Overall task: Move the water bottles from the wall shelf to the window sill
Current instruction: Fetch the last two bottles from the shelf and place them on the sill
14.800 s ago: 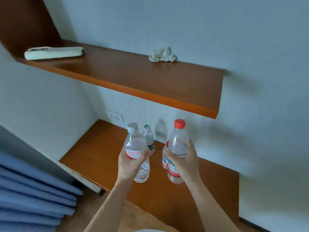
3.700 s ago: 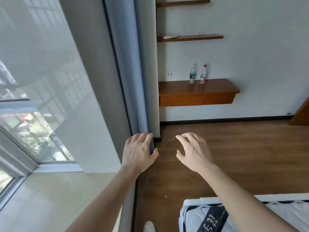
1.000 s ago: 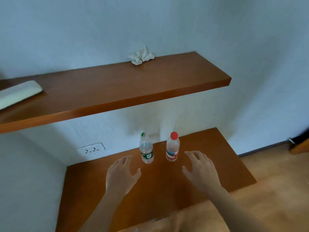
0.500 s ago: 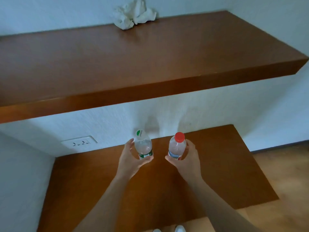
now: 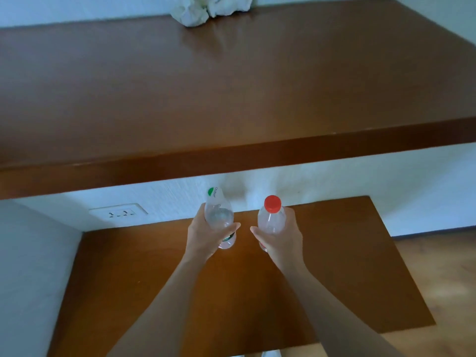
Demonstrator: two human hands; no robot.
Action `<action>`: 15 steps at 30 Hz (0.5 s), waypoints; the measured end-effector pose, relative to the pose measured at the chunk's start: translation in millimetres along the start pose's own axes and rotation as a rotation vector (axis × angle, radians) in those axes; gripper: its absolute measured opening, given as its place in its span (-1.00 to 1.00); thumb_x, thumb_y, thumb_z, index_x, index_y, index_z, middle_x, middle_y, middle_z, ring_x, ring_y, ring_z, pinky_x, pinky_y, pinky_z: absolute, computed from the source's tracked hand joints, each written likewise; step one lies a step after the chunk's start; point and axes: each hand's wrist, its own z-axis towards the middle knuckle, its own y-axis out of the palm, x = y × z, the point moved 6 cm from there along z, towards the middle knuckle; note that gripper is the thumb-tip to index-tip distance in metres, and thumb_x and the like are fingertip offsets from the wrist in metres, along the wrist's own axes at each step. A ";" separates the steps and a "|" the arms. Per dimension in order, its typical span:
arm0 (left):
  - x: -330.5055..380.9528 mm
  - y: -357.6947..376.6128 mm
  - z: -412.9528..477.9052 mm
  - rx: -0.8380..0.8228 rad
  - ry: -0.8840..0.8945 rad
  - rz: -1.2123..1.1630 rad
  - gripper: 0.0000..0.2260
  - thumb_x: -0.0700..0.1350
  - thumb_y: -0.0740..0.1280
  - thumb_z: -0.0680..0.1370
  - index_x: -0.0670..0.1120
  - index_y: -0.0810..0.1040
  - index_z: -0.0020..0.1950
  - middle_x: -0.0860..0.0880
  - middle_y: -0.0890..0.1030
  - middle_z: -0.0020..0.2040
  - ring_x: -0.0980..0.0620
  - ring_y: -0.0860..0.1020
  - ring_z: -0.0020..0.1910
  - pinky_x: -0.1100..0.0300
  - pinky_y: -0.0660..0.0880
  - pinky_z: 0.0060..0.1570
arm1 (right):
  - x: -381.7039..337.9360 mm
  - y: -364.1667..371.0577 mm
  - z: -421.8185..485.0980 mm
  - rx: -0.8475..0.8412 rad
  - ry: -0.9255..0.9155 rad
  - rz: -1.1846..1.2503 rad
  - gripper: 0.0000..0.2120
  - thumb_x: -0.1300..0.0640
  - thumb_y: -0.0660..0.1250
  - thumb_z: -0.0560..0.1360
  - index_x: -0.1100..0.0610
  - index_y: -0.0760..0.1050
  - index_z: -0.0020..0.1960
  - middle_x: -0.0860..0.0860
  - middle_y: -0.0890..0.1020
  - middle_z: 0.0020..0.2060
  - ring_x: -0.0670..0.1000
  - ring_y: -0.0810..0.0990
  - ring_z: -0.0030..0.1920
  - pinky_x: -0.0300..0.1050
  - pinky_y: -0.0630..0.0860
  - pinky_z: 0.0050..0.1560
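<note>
- Since half a second ago: both bottles gripped more fully and seemingly raised off the lower shelf (image 5: 360, 253); camera closer under the upper shelf (image 5: 231, 99).
- Green-cap bottle (image 5: 219, 217) in left hand (image 5: 206, 238), tilted with cap toward the wall; red-cap bottle (image 5: 271, 220) in right hand (image 5: 282, 240), nearly upright. Side by side, apart, not touching.
- Both above the back part of the lower shelf, just before the wall; contact between bases and wood hard to tell, probably lifted clear.
- Progress, as a judgement: pick-up of this pair done or nearly done; carry to the window sill and setting down left. No other bottles visible on either shelf, so likely the last pair. Sill out of view.
- Left hand: wrapped round the body, thumb across the front, fingers behind. Right hand: closed round the body below the shoulder, thumb toward the middle. Both forearms stretched forward and up from the bottom edge, converging slightly.
- Beyond: wall socket (image 5: 118, 212) left of the bottles; crumpled tissue (image 5: 198, 11) at the back of the upper shelf; wood floor (image 5: 443, 279) at right.
</note>
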 end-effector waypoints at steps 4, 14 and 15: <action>24.8 -18.0 -8.1 0.042 0.009 -0.037 -0.35 0.14 0.60 0.28 0.09 0.43 0.28 0.06 0.59 0.07 -0.01 0.58 0.08 0.00 0.62 0.07 | -26.2 -19.4 -1.8 0.036 -0.089 0.004 -0.23 -0.19 0.58 0.28 0.02 0.34 0.36 -0.12 0.54 0.05 -0.09 0.56 -0.01 -0.45 0.47 -0.08; 77.3 -68.4 -49.2 0.128 0.020 -0.128 -0.37 0.12 0.58 0.34 0.01 0.43 0.32 -0.03 0.59 0.12 -0.05 0.57 0.13 0.00 0.55 0.10 | -100.4 -69.6 -22.4 0.071 -0.229 0.078 -0.28 -0.09 0.59 0.31 0.07 0.37 0.35 -0.11 0.49 0.08 -0.09 0.48 0.05 -0.55 0.31 -0.14; 82.1 -73.4 -55.0 0.132 0.035 -0.132 -0.39 0.10 0.57 0.35 0.00 0.44 0.31 -0.02 0.60 0.12 -0.04 0.57 0.12 0.00 0.57 0.11 | -105.1 -73.1 -25.8 0.069 -0.237 0.081 -0.28 -0.09 0.59 0.32 0.07 0.37 0.36 -0.12 0.48 0.09 -0.09 0.48 0.05 -0.52 0.31 -0.13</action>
